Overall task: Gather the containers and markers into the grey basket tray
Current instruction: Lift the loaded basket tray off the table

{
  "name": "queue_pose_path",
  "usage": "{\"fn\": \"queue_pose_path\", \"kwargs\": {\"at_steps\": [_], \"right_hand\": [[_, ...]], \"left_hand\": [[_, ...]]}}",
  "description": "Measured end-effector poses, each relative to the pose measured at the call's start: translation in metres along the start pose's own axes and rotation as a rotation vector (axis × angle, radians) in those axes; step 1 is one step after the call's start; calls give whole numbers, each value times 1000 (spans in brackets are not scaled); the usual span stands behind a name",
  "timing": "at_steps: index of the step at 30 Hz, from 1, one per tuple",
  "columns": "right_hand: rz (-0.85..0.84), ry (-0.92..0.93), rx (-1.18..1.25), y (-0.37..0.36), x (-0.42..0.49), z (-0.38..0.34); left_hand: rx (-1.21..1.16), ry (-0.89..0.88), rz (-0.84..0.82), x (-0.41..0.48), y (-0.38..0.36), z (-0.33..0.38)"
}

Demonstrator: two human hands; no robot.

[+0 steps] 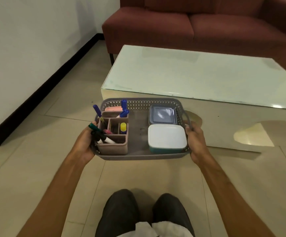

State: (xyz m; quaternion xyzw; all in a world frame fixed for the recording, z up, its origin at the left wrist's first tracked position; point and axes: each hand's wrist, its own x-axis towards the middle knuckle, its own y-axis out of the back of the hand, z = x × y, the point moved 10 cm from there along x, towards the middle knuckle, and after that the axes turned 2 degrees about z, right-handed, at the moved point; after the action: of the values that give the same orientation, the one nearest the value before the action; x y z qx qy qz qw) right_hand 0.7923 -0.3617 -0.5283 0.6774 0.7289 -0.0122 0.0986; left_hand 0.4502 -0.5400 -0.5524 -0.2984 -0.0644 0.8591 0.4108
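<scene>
The basket sits between the two hands, the left hand at its left end and the right hand at its right. Inside, an organizer with markers stands on the left; two containers lie on the right, one behind the other. The table lies beyond, the sofa behind it.

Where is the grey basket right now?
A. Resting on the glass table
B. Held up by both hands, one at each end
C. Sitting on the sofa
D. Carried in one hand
B: the left hand and right hand each grip an end of the grey basket, short of the glass table.
</scene>
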Motion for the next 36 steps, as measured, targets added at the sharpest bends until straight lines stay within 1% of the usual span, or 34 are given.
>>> {"fn": "queue_pose_path", "kwargs": {"at_steps": [6,9,13,16,21,28,36], "right_hand": [[-1,-47,-1,6,-27,31],[0,-70,-2,6,-32,45],[16,-104,2,5,-27,65],[35,-133,-10,1,-13,81],[60,-189,-62,-10,31,111],[73,-256,-96,-37,120,151],[74,-296,-121,-74,222,171]], "left_hand": [[14,46,-3,-15,17,-26],[69,53,11,-10,20,-38],[145,64,40,4,20,-49],[177,91,20,22,15,-56],[202,110,64,73,8,-68],[225,146,52,176,-15,-84],[261,117,59,283,-39,-78]]}}
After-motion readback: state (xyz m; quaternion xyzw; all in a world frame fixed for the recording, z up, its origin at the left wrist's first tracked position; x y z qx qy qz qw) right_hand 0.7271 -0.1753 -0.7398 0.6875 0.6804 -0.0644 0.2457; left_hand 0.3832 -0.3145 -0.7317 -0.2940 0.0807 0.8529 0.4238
